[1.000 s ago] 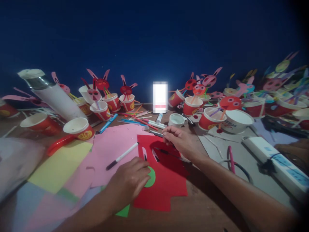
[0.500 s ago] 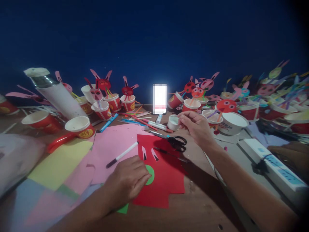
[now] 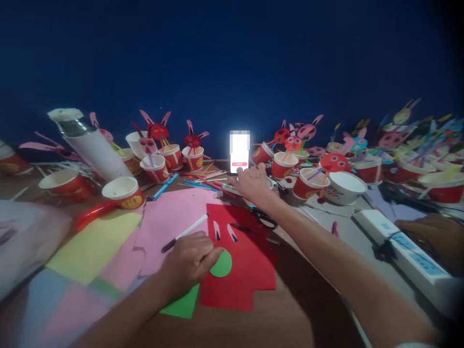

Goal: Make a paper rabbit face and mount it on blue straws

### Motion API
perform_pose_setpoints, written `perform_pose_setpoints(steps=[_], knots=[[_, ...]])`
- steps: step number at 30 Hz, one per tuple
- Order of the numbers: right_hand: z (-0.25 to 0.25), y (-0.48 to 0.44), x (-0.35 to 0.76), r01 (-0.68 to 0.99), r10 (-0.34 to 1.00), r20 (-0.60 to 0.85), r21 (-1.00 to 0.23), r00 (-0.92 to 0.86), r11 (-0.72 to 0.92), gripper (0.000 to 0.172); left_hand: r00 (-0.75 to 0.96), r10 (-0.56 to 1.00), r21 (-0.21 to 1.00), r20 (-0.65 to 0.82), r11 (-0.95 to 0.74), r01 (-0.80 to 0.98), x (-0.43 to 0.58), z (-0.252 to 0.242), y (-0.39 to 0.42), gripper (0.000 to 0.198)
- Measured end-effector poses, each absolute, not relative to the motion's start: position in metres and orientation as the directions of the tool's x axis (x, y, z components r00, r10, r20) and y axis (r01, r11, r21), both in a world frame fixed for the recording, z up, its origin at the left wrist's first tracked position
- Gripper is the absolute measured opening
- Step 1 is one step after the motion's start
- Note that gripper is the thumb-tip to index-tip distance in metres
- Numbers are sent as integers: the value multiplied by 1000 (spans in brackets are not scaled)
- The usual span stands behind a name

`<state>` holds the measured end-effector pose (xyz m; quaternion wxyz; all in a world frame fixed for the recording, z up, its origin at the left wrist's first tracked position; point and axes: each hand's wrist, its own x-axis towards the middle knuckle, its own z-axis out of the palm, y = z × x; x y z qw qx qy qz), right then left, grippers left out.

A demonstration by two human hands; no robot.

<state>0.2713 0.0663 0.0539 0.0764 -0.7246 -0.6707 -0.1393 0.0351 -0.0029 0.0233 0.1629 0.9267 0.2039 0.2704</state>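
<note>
My left hand [image 3: 194, 261] is closed, its thumb at the edge of a green paper circle [image 3: 222, 264] on a red paper sheet [image 3: 241, 280]. Whatever its curled fingers may hold is hidden. Farther out, my right hand [image 3: 253, 182] reaches over the pens with fingers apart and bent downward, partly covering a small white pot [image 3: 270, 183]. Black-handled scissors [image 3: 266, 218] lie beneath the right wrist. Two small white-and-black paper shapes [image 3: 216, 231] and a dark, thin pen-like tool [image 3: 242, 227] rest on the red sheet. A white marker [image 3: 185, 233] lies on pink paper [image 3: 170, 212].
Paper cups with rabbit-like paper figures [image 3: 192, 154] line the back on both sides. A lit phone [image 3: 239, 152] stands against the blue wall. On the right are a power strip [image 3: 406, 249] and another person's hand [image 3: 435, 237]. A red-handled cup [image 3: 123, 193] stands left.
My right hand has moved left from beside the white pot to over the pens before the phone. My left hand has shifted slightly left, uncovering more of the green circle.
</note>
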Motion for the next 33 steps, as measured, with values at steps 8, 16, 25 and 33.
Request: perform_pose_setpoints(steps=[8,16,25,33], knots=[[34,94,263,990,969,234,102,76,-102,29,773,455,413,442,-868,275,35,22,0,37],[56,76,266,992,964,251,69,87,-107,24,741,539,507,400,-804,311,34,23,-2,39],[58,-25,238,682,917,398,-664,-22,305,24,500,839,941,-213,314,-125,45,39,-2,33],[25,-49,220,597,929,360,-727,-90,340,18,472,820,870,-322,453,-193,50,32,-6,33]])
